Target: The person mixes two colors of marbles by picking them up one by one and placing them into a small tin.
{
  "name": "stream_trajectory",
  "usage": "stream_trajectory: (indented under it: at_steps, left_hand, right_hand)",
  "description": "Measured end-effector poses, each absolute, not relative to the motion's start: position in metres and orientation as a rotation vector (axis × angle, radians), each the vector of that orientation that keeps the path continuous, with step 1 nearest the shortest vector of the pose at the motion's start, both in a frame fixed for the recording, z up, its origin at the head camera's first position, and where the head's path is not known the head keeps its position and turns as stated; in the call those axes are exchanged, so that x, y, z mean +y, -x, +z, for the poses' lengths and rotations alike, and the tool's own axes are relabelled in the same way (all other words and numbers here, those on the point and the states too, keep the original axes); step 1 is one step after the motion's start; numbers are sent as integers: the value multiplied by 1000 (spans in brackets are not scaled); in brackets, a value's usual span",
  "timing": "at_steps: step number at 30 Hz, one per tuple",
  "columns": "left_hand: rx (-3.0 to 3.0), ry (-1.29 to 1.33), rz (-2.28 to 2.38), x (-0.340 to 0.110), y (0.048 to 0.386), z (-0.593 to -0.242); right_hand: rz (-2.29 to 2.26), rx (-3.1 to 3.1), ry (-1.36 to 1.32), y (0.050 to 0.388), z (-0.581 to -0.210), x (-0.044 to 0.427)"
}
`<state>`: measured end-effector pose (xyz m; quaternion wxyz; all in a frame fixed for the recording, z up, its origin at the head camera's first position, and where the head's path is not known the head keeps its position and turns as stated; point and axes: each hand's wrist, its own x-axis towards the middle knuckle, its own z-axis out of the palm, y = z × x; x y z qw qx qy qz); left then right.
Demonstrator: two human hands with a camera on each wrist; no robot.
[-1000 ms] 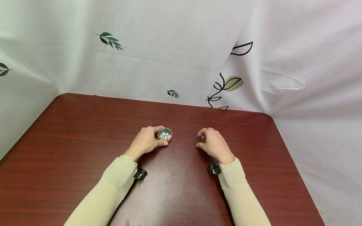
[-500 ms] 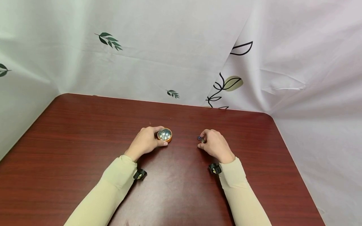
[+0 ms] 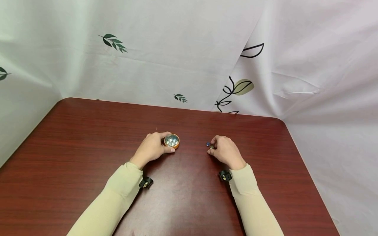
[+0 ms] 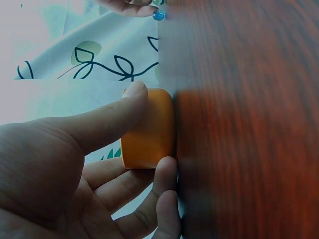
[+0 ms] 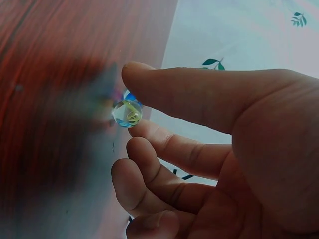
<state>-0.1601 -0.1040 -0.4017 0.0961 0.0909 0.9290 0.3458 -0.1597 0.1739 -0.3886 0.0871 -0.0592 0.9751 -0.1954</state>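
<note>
My left hand [image 3: 151, 147] grips a small round orange container [image 3: 176, 147] standing on the table, thumb on its near side and fingers round the far side. Several clear glass marbles [image 3: 172, 141] show inside it. In the left wrist view the container's smooth orange wall [image 4: 149, 129] appears side-on. To the right, two glass marbles lie on the table at my right hand's [image 3: 226, 150] fingertips: a blue one [image 3: 208, 144] and a clear one [image 3: 211, 147] with a yellow swirl. Thumb and fingers stand apart around the clear marble [image 5: 127, 114], loosely bent, without pinching it.
Both hands work over a reddish-brown wooden table [image 3: 189, 186]. A white cloth [image 3: 165, 59] with leaf prints hangs behind its back edge and at the sides. Each wrist carries a black strapped-on camera.
My right hand has loosened and drawn slightly back to the right, leaving the two marbles uncovered on the table. The left hand and the container have stayed in place.
</note>
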Motion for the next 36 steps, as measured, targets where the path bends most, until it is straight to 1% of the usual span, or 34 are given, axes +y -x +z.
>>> stream_trajectory:
  at_steps: [16, 36]
  left_hand:
    - [2751, -271, 1026, -104, 160, -403]
    - [2756, -258, 1015, -104, 159, -402]
  right_hand:
    - [-593, 2891, 170, 162, -394, 176]
    - [-602, 2878, 125, 162, -393, 175]
